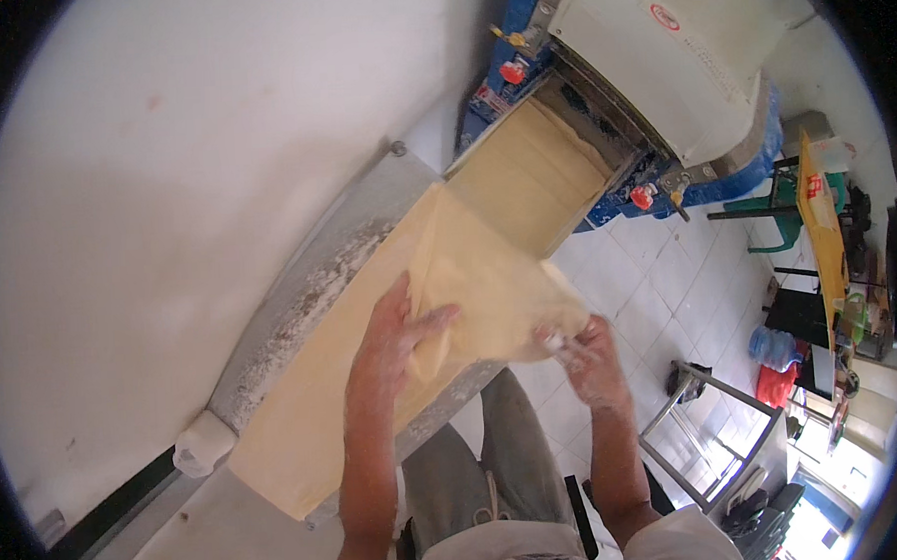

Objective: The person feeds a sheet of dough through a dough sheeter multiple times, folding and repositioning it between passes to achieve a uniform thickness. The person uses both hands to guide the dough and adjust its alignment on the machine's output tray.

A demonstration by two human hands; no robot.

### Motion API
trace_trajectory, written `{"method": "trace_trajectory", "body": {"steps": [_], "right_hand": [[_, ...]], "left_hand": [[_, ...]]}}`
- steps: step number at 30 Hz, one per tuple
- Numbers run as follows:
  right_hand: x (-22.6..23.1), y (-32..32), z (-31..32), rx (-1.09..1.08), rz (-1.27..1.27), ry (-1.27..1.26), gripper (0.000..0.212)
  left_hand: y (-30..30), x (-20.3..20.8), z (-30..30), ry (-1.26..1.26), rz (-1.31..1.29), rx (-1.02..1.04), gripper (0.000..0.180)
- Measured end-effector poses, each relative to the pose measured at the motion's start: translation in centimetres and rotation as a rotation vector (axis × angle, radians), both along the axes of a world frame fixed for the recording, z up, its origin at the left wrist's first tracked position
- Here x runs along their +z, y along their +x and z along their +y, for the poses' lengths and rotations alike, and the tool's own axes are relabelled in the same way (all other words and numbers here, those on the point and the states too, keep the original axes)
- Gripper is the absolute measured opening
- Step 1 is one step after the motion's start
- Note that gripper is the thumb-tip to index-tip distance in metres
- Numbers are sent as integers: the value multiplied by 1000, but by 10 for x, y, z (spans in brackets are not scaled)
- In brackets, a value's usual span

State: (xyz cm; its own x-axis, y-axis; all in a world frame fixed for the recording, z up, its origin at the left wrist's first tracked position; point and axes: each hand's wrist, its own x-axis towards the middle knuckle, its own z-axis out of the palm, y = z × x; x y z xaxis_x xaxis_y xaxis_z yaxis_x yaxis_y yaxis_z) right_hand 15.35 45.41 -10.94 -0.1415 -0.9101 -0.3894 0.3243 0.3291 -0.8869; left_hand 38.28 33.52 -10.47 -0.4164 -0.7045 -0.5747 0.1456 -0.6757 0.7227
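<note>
A wide, pale yellow dough sheet [314,406] lies along a floured metal tray. Part of the sheet is lifted and folded over in front of me. On the fold rests my left hand [386,333], its thumb spread away from the fingers. My right hand [590,359] grips the lifted right edge of the sheet, with fingers closed and dusted with flour. Beyond my hands, more dough lies on the feed board of a blue and white dough sheeter [660,71]. Where the two stretches of dough meet is partly covered by the raised sheet.
White flour coats the metal tray [300,316] beside the wall. Red knobs [643,195] stick out from the sheeter's sides. To the right are a metal frame [711,439], a yellow-topped table [822,234], a green stool [781,215] and a blue water jug [772,348].
</note>
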Motion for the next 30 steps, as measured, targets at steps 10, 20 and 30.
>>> {"method": "trace_trajectory", "body": {"steps": [10, 20, 30], "right_hand": [[127, 201, 114, -105, -105, -295, 26], [-119, 469, 202, 88, -38, 409, 39], [-78, 465, 223, 566, 227, 210, 35]], "left_hand": [[194, 147, 71, -295, -146, 107, 54], [408, -83, 200, -14, -588, 417, 36], [436, -95, 245, -112, -606, 761, 30]]}}
